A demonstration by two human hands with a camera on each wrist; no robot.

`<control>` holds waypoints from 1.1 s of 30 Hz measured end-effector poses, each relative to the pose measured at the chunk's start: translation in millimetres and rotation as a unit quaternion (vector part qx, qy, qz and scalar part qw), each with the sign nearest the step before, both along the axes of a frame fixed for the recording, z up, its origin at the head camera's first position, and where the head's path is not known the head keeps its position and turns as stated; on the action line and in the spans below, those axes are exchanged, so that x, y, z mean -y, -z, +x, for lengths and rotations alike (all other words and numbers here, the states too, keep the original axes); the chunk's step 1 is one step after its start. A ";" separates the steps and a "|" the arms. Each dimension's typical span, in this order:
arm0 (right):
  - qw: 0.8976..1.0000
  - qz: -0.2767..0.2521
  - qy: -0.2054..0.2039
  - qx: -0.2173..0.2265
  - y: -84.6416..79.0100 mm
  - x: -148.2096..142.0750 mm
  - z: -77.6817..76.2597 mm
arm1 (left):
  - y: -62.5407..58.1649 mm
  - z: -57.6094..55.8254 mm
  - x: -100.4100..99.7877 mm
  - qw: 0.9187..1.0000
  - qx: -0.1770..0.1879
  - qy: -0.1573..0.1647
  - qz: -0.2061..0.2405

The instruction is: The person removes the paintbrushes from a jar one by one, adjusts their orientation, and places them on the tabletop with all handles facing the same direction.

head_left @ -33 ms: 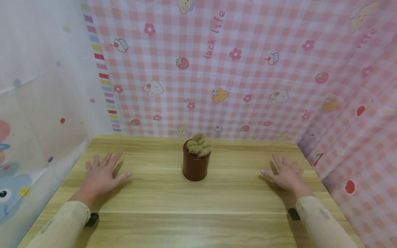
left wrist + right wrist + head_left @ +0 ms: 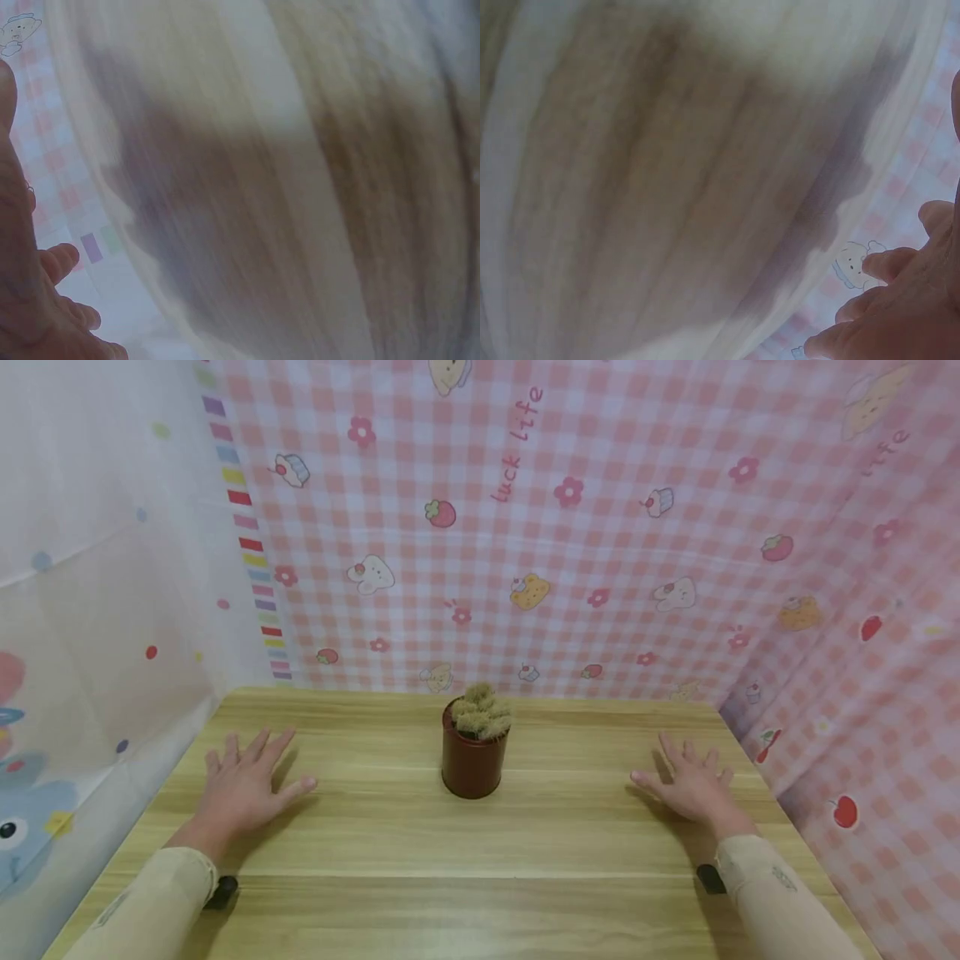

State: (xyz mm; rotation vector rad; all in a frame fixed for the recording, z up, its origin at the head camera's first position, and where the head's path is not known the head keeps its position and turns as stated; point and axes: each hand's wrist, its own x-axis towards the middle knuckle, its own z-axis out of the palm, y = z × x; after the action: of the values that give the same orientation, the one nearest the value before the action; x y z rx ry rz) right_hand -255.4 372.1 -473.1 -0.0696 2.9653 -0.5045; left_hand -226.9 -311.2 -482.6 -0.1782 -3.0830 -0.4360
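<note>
A dark brown, round pot (image 2: 472, 764) with a tan, fuzzy, lobed plant (image 2: 482, 712), cactus-like in shape, stands upright toward the back middle of the wooden table. On its left, well apart from it, my left hand (image 2: 242, 789) is palm down with fingers and thumb spread, holding nothing. My right hand (image 2: 693, 785) mirrors it on the other side, also spread and without anything in it. In the wrist views, the left hand (image 2: 30, 285) and right hand (image 2: 907, 300) show at the frame edges, with their shadows falling on the tabletop.
The light wooden table (image 2: 480, 843) reaches back to a pink checked cloth (image 2: 480, 552) with printed cartoons. A white printed cloth (image 2: 112, 610) hangs at the left, and the pink cloth continues along the right. Small black devices (image 2: 222, 892) sit under both wrists.
</note>
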 end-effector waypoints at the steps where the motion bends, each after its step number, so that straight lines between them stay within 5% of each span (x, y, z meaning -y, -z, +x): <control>1: 1.000 -0.001 0.000 0.000 -0.5 -0.1 -0.2 | -0.3 0.4 0.2 1.000 0.000 0.001 -0.001; 13: 1.000 -0.003 0.000 -0.003 -7.4 9.8 5.8 | -9.9 -2.7 -15.6 0.999 -0.013 0.018 0.031; 19: 0.999 -0.020 -0.013 -0.028 -4.1 17.9 0.7 | -38.3 -10.4 -82.2 0.991 -0.029 0.072 0.113; 26: 0.995 -0.053 -0.058 -0.054 -4.0 45.2 -8.7 | -67.8 -28.7 -167.2 0.982 -0.039 0.115 0.147; 33: 0.990 -0.097 -0.089 -0.052 -17.8 79.4 -11.6 | -73.3 -46.0 -203.1 0.982 -0.024 0.124 0.139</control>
State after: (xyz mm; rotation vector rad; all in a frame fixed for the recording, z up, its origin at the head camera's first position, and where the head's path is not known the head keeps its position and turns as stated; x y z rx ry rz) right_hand -267.0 292.7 -455.3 -0.3864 2.9599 -0.7843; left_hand -273.0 -108.1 -409.3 -0.5572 -2.9194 -0.8487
